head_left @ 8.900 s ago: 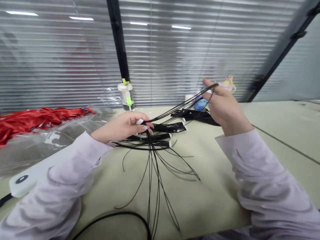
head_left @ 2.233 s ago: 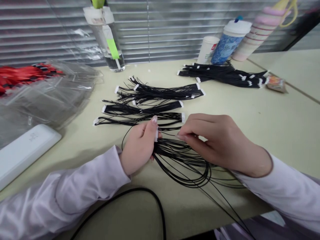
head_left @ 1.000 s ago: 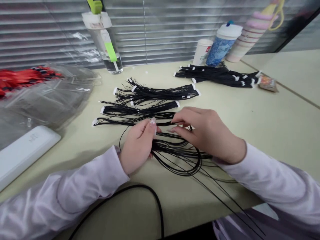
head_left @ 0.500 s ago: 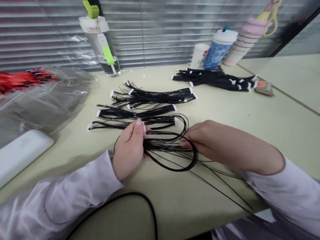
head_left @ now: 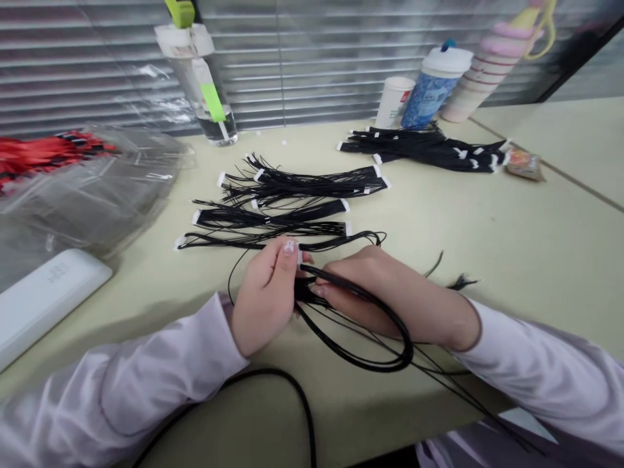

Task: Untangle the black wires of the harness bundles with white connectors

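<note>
My left hand pinches a black wire harness by its white connector, thumb on top. From there the wires bend round in a wide loop toward the right. My right hand is closed on the wires just beside the connector, its fingertips close to my left fingers. Loose wire ends trail past my right wrist and over the table's front edge. Just beyond my hands lies a row of black wire bundles with white connectors at their ends.
Another pile of black harnesses lies at the back right beside a small packet. Behind stand a clear bottle, a paper cup, a blue cup and a striped tumbler. Plastic bags and a white device are at left.
My right hand has slid left along the wires, close to my left hand. The wire loop now hangs lower and further right, and the view has shifted slightly.
</note>
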Demonstrator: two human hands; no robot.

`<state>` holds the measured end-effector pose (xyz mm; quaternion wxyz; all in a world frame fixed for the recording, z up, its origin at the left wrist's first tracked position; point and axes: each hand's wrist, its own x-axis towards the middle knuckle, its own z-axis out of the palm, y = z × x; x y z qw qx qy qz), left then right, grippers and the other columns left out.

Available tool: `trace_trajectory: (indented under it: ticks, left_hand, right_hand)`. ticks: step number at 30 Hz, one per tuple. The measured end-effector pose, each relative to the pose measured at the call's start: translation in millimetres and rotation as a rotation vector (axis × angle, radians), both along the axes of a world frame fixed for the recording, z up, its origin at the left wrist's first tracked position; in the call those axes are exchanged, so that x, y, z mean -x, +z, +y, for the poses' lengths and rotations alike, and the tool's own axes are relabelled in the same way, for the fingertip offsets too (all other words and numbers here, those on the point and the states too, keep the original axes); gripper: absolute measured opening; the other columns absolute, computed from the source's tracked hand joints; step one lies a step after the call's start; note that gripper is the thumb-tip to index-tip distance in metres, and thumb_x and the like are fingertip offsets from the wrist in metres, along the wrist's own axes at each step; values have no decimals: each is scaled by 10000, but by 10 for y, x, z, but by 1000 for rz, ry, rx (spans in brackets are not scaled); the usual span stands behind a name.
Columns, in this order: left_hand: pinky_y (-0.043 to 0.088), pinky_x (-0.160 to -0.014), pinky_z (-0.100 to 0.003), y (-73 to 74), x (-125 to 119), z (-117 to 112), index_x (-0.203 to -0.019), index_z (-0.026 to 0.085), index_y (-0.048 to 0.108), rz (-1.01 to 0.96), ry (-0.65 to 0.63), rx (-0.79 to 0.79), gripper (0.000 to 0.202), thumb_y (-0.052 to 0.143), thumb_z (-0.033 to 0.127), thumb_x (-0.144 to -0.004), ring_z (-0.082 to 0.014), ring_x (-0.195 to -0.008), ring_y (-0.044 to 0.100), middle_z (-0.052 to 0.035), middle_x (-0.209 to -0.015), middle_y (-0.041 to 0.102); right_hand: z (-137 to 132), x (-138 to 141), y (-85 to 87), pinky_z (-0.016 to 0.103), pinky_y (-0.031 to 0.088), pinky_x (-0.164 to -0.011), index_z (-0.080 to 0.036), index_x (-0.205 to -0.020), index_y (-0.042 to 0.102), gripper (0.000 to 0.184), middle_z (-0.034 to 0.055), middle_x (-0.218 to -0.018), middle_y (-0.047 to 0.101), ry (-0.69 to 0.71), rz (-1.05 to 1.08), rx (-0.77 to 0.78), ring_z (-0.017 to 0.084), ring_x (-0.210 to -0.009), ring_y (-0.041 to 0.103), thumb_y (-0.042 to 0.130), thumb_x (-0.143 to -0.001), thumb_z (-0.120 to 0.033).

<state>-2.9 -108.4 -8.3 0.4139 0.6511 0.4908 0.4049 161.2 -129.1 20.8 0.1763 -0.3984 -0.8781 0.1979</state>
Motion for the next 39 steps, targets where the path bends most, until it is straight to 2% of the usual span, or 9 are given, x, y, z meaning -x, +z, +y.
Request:
trace_trajectory:
  ticks: [4,20,22,25,28,30,33,36,39]
  left_hand:
    - [379,-355,-160,16,-3,4,-761,179,522,18,0,65,388,322,495,-863,-83,-504,477,-2,-700,560]
    - [382,-365,-182,16,-13,24,-723,176,531,34,37,63,400,345,508,-849,-89,-463,470,7,-618,539]
    - [355,-307,-185,-1,-12,34,-730,183,524,-1,47,131,411,343,537,-836,-82,-390,438,23,-572,499]
    - [341,-260,-192,-27,-15,51,-739,189,514,-51,70,214,411,352,557,-821,-75,-332,422,28,-579,491]
    - [347,-263,-194,-40,-18,55,-744,189,517,-62,62,208,387,374,541,-820,-80,-329,430,28,-563,487]
    - [352,-274,-194,-37,-21,49,-739,187,525,-45,53,194,396,370,542,-821,-82,-331,428,31,-535,473]
    - [354,-291,-193,-20,-26,41,-724,179,534,-11,55,185,435,354,564,-818,-79,-343,426,24,-545,491]
    - [347,-295,-188,0,-28,39,-717,175,534,7,54,180,437,372,571,-808,-80,-367,438,13,-578,519]
    - [334,-297,-182,14,-22,37,-709,175,522,13,43,179,430,365,561,-816,-76,-365,426,17,-565,506]
  right_hand:
    - [-21,2,44,236,289,-515,-166,-678,457,212,-23,-570,452,-54,-152,-88,77,-508,348,382,-867,-230]
    - [-66,-97,126,249,315,-525,-164,-728,541,151,9,-687,554,-29,-327,-193,103,-591,470,452,-841,-211]
    - [-86,-197,211,253,265,-464,-173,-667,557,154,-10,-541,518,-151,-375,-292,91,-471,418,496,-804,-210]
    - [-97,-371,378,269,303,-468,-180,-697,639,113,-8,-468,529,-549,-213,-528,86,-418,429,556,-765,-216]
    - [-97,-438,516,320,437,-648,-199,-990,652,262,63,-951,655,-732,380,-443,168,-785,606,579,-744,-143]
    - [-104,-407,548,328,459,-671,-231,-1070,618,329,55,-1135,585,-657,727,-273,182,-906,596,531,-775,-114]
    - [-109,-316,473,229,401,-446,-267,-1113,564,337,22,-857,639,-525,850,-153,98,-611,588,484,-816,-130]
    - [-77,-229,292,194,369,-418,-237,-1124,489,310,-41,-631,590,-408,526,-60,64,-480,509,491,-822,-164]
    - [-14,-151,131,207,397,-568,-163,-815,546,67,-20,-669,576,-312,183,-172,64,-590,503,481,-817,-148]
